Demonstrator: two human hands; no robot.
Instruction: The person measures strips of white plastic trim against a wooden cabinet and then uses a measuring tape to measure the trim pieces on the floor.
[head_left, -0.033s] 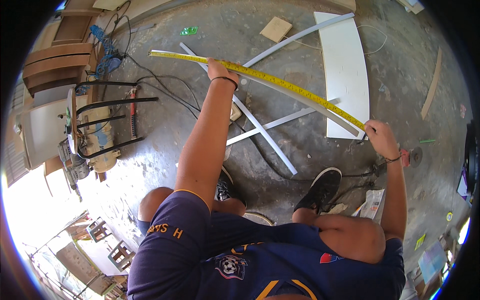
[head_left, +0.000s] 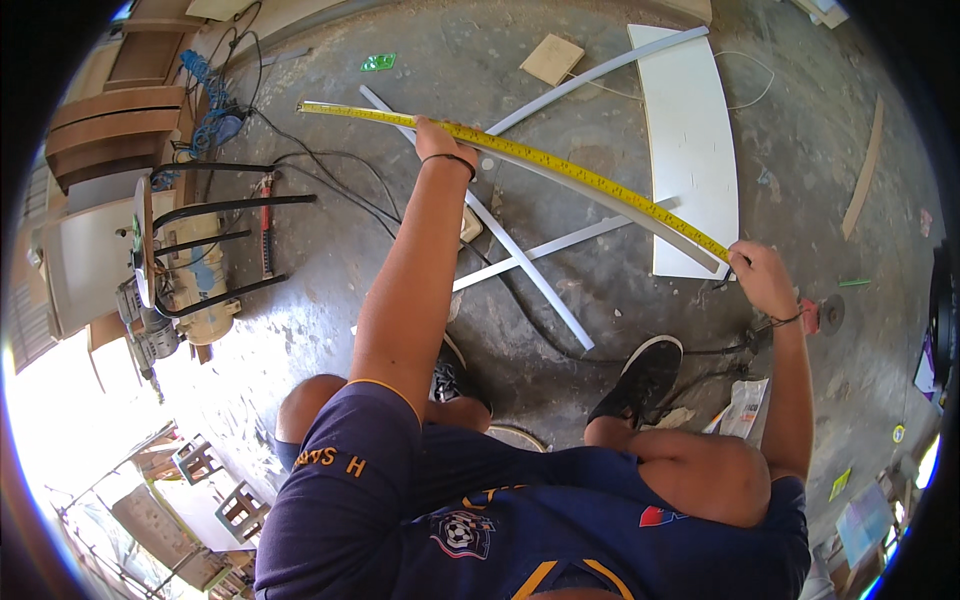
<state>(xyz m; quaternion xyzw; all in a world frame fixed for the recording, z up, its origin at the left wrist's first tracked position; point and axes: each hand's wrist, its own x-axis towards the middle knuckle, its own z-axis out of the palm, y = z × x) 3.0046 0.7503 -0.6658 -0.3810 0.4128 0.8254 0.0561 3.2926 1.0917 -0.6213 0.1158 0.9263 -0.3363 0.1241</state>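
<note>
From the head camera, the left hand (head_left: 440, 140) presses a yellow measuring tape (head_left: 520, 155) against a long white strip (head_left: 560, 185), fingers closed down on the tape. The right hand (head_left: 760, 275) is pinched shut on the tape's other end, just beside the lower corner of a white board (head_left: 690, 130) lying flat on the floor (head_left: 600, 60). The tape stretches in a shallow arc between both hands, above crossed white strips.

A small green label (head_left: 378, 62) lies at the top, left of a square tan offcut (head_left: 552, 58). A white printed packet (head_left: 742, 405) lies near the right shoe (head_left: 640, 375).

The floor is bare, stained concrete with black cables (head_left: 330, 180) trailing over it. At left stand wooden cabinets (head_left: 105, 130) and a circular-saw machine (head_left: 170, 270).
</note>
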